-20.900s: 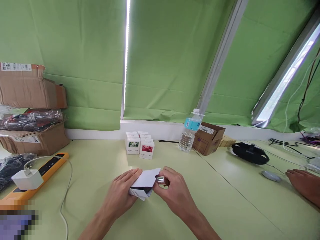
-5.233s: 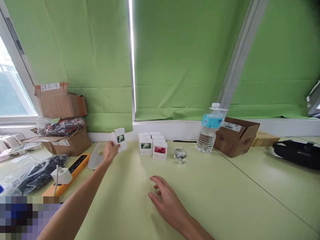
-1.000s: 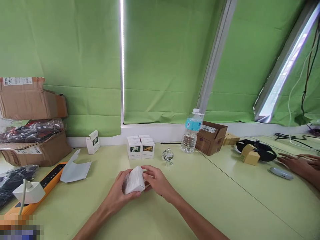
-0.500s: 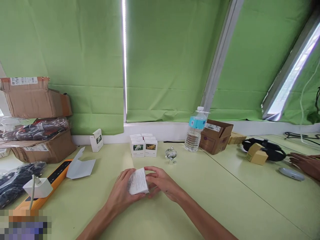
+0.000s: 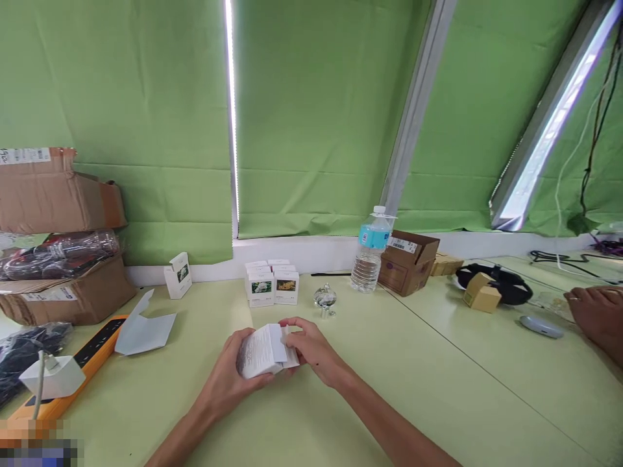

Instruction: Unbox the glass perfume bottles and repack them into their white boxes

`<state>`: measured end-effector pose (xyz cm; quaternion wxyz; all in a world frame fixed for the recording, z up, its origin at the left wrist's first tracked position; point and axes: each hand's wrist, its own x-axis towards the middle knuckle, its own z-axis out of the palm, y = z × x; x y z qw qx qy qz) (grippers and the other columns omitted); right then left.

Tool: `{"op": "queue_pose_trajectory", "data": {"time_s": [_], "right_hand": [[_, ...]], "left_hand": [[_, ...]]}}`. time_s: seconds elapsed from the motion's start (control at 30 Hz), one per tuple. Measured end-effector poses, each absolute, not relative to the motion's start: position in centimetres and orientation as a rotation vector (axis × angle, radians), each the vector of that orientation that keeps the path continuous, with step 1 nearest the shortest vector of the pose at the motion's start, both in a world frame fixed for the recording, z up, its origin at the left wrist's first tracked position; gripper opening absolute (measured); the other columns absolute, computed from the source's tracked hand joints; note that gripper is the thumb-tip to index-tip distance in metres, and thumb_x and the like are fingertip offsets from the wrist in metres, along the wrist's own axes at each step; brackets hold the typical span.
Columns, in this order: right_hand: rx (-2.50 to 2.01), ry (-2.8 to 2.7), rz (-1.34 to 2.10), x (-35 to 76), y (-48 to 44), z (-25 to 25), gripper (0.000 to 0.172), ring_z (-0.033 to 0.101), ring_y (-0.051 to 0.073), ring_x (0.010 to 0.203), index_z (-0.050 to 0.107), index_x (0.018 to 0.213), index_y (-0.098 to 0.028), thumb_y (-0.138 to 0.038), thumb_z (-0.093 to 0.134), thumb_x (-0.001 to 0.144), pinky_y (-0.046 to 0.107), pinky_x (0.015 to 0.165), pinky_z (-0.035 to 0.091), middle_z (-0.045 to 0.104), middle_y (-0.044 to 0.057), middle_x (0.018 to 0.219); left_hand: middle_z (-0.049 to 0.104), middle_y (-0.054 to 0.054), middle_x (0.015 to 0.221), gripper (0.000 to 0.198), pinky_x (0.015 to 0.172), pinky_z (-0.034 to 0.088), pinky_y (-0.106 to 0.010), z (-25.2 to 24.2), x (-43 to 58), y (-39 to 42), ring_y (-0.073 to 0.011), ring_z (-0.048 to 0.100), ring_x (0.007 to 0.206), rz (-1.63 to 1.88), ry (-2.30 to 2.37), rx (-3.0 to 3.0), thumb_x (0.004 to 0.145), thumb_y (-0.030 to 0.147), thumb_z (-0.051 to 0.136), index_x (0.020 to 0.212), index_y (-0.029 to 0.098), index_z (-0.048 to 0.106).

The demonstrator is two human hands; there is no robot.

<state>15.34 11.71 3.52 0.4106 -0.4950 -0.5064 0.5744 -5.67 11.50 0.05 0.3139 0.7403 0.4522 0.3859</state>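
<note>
Just above the table in front of me is a small white printed box [image 5: 257, 353], lying on its side with small dark text facing up. My left hand [image 5: 224, 375] is closed around its left end, thumb along the near edge. At the other end, my right hand [image 5: 317, 355] pinches the lifted flap [image 5: 291, 357]; some of its fingers are hidden behind the box. Beyond the hands, several small white boxes with flower pictures [image 5: 261, 290] stand in a tight group. To their right sits a small clear glass bottle with a stopper [image 5: 325, 297].
A lone white box [image 5: 178, 275] and a folded white paper [image 5: 146, 332] lie left, beside an orange power strip [image 5: 100, 347] and stacked cartons [image 5: 73, 288]. A water bottle [image 5: 368, 263] and brown carton [image 5: 406, 263] stand at the back. Another person's hand [image 5: 596, 318] rests at far right.
The flap at the box's right end has come open under my right fingers. My view has turned slightly right, so the surroundings sit farther left. The other person's hand has changed position.
</note>
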Motion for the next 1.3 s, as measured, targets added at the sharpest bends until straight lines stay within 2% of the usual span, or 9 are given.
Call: {"op": "queue_pose_trajectory", "data": {"time_s": [0.13,0.27,0.37,0.53,0.73,0.87,1.03,1.13,1.3], "right_hand": [[-1.354,-1.395,1.311,15.5,12.2,2.6,0.050,0.068,0.025,0.079,0.051,0.123,-0.018,-0.027,0.061,0.075,0.039,0.065,0.057,0.066,0.009,0.101],[-1.360,-1.648,0.685,14.7,11.7,2.8,0.022,0.057,0.025,0.110,0.068,0.098,-0.020,-0.024,0.062,0.078,0.040,0.097,0.045,0.064,0.009,0.113],[-1.240,-1.743,0.434,14.0,10.6,3.9,0.012,0.048,0.026,0.121,0.073,0.086,-0.023,-0.025,0.062,0.081,0.040,0.103,0.038,0.060,0.008,0.121],[-1.115,-1.866,0.426,13.6,9.6,4.7,0.019,0.057,0.022,0.095,0.072,0.093,-0.023,-0.019,0.056,0.084,0.034,0.082,0.046,0.065,0.007,0.101],[-1.139,-1.753,0.832,13.6,10.0,4.5,0.019,0.050,0.014,0.063,0.068,0.085,-0.018,-0.025,0.051,0.086,0.025,0.058,0.039,0.064,0.001,0.073],[-1.138,-1.707,0.988,14.4,10.3,5.1,0.022,0.047,0.012,0.060,0.067,0.068,-0.016,-0.027,0.054,0.082,0.024,0.056,0.035,0.058,-0.001,0.064],[-1.110,-1.840,1.225,15.6,10.4,5.7,0.015,0.052,0.013,0.066,0.072,0.083,-0.018,-0.020,0.061,0.074,0.022,0.059,0.038,0.065,0.000,0.077],[-1.145,-1.834,1.073,15.4,10.5,5.3,0.019,0.054,0.013,0.069,0.072,0.090,-0.019,-0.020,0.060,0.076,0.023,0.061,0.041,0.065,0.001,0.081],[-1.223,-1.962,0.761,14.7,10.2,4.9,0.014,0.049,0.012,0.065,0.070,0.075,-0.018,-0.021,0.058,0.079,0.022,0.059,0.038,0.058,0.001,0.076]], "left_hand": [[0.056,-0.011,0.126,0.071,0.093,0.048,-0.041,0.2,-5.9,11.7,-0.0284,0.057,0.112,0.987,1.233,1.877,0.069,0.046,0.075,0.127,0.020,0.042],[0.058,-0.011,0.124,0.068,0.093,0.048,-0.041,0.2,-5.9,11.7,-0.0290,0.058,0.112,1.052,1.248,1.876,0.070,0.047,0.074,0.125,0.019,0.046],[0.059,-0.011,0.124,0.068,0.095,0.048,-0.041,0.1,-5.8,11.7,-0.0295,0.058,0.114,1.063,1.188,1.899,0.068,0.045,0.077,0.125,0.019,0.048],[0.060,-0.011,0.125,0.069,0.096,0.048,-0.041,0.2,-5.8,11.7,-0.0291,0.059,0.113,1.049,1.157,1.889,0.068,0.043,0.077,0.126,0.019,0.048],[0.062,-0.008,0.123,0.068,0.093,0.050,-0.040,0.2,-6.1,11.6,-0.0306,0.059,0.112,1.057,1.185,1.843,0.067,0.040,0.078,0.126,0.022,0.050],[0.062,-0.009,0.123,0.070,0.091,0.051,-0.040,0.4,-6.1,11.6,-0.0311,0.060,0.111,1.047,1.183,1.835,0.067,0.044,0.077,0.127,0.021,0.049],[0.064,-0.010,0.121,0.069,0.090,0.051,-0.040,0.5,-6.1,11.7,-0.0316,0.061,0.110,1.077,1.176,1.836,0.065,0.042,0.078,0.125,0.019,0.051],[0.063,-0.010,0.122,0.069,0.091,0.051,-0.039,0.6,-6.0,11.7,-0.0323,0.060,0.112,1.061,1.165,1.837,0.065,0.042,0.078,0.125,0.019,0.052],[0.063,-0.011,0.123,0.068,0.091,0.051,-0.042,0.9,-5.8,11.4,-0.0319,0.061,0.110,1.082,1.130,1.823,0.064,0.039,0.079,0.124,0.020,0.053]]}}
